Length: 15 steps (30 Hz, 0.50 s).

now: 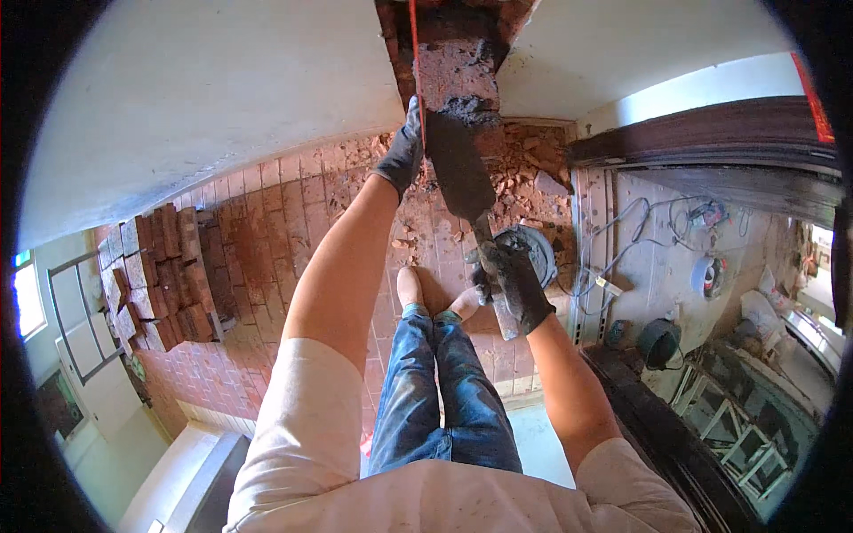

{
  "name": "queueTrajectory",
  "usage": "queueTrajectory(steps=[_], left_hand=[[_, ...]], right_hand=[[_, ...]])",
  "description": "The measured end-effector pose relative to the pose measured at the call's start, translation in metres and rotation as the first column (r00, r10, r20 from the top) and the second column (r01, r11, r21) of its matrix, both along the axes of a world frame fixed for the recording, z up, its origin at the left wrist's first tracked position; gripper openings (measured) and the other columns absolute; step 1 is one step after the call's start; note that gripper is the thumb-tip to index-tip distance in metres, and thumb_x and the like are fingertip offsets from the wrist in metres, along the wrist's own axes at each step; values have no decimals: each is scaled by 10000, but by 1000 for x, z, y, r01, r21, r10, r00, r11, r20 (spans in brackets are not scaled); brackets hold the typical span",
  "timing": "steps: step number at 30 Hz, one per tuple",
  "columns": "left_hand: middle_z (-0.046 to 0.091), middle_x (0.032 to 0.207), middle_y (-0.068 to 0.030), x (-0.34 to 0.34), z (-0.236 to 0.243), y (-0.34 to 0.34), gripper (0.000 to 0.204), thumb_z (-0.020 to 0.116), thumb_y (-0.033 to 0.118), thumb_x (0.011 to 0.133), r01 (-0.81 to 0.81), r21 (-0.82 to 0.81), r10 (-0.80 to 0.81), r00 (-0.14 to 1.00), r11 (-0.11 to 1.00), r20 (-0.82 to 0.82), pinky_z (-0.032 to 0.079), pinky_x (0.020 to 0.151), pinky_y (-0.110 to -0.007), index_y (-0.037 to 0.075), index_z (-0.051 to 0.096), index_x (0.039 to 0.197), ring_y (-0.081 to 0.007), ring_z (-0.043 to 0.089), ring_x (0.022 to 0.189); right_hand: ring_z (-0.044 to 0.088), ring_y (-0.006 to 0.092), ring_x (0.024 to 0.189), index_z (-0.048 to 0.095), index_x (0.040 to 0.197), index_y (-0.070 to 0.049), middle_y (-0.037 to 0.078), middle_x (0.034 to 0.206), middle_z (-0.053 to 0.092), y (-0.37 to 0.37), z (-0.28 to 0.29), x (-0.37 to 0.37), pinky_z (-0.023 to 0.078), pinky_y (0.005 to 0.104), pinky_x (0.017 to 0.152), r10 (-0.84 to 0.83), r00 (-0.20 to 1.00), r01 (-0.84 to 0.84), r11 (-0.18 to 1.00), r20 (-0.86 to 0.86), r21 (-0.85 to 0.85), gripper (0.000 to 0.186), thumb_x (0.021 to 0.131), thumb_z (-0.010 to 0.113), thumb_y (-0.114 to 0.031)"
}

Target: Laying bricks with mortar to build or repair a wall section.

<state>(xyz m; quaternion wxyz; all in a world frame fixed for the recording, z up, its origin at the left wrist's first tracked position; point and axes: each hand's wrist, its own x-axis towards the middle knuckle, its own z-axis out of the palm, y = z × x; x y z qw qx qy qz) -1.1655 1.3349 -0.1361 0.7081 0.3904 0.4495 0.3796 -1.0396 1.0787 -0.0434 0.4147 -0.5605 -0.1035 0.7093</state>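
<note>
My right hand [518,282], in a dark work glove, is wrapped round the handle of a trowel [459,169]. The trowel's broad dark blade reaches forward to the front of a brickwork pier [455,73], which stands in a gap in the wall. Grey mortar [469,110] lies on the pier's near edge, just past the blade. My left hand [407,149], also gloved, is raised left of the blade, with its fingers closed at a thin upright red line [415,53]. Beside my right hand stands a round bucket [542,258], its inside smeared grey.
Broken brick rubble [533,182] lies along the wall's foot. A stack of bricks [160,275] stands on the brick-paved floor at left. Right of a dark door frame [693,133] are a looped cable [635,231], a dark bucket [658,344] and white frames [733,435].
</note>
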Motion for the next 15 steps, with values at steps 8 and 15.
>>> queueTrajectory(steps=[8, 15], left_hand=[[445, 1413, -77, 5, 26, 1, 795, 334, 637, 943, 71, -77, -64, 993, 994, 95, 244, 1124, -318, -2, 372, 1415, -201, 377, 1321], [312, 1502, -72, -5, -21, 17, 774, 302, 580, 978, 134, 24, -134, 991, 991, -13, 189, 1140, -297, -25, 257, 1458, -193, 272, 1383]], right_hand=[[560, 127, 502, 645, 960, -61, 17, 676, 616, 8, 9, 8, 450, 265, 463, -42, 996, 45, 998, 84, -32, 353, 905, 598, -407], [528, 126, 456, 626, 887, -44, 29, 595, 576, 10, 6, -1, 419, 267, 423, 51, 994, -35, 986, 95, -165, 403, 918, 568, -441]])
